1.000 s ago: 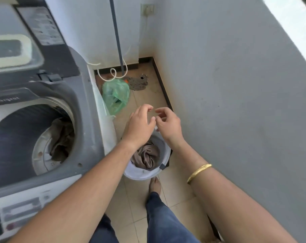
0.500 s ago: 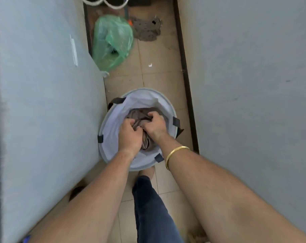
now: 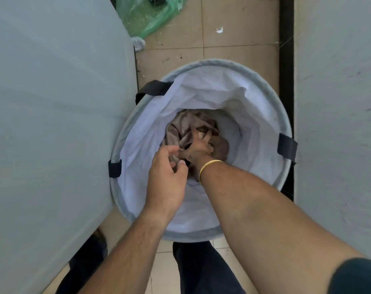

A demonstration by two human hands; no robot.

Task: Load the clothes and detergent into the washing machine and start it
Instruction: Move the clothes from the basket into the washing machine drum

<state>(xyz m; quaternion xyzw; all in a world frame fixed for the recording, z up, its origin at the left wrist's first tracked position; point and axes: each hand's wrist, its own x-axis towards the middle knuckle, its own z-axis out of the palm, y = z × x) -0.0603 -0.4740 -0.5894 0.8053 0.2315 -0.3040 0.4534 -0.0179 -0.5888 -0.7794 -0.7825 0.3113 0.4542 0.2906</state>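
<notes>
A round grey laundry basket (image 3: 285,115) with a white liner and dark handles stands on the tiled floor. Crumpled brown clothes (image 3: 180,129) lie at its bottom. My right hand (image 3: 198,148), with a gold bangle on the wrist, reaches deep into the basket and grips the brown cloth. Above the basket's near left side my left hand (image 3: 166,179) hovers with its fingers loosely apart and nothing in them. The washing machine's pale side panel (image 3: 52,124) fills the left of the view; its drum and controls are out of sight.
A grey wall (image 3: 339,102) runs close along the right, with a dark skirting strip (image 3: 286,39) at its foot. A green plastic bag (image 3: 148,15) lies on the floor beyond the basket. My legs in dark trousers (image 3: 203,270) stand at the near rim.
The view has dropped closer over the basket. My left hand has let go of the clothes and lifted away with fingers apart, while my right hand has dug deeper into the brown cloth.
</notes>
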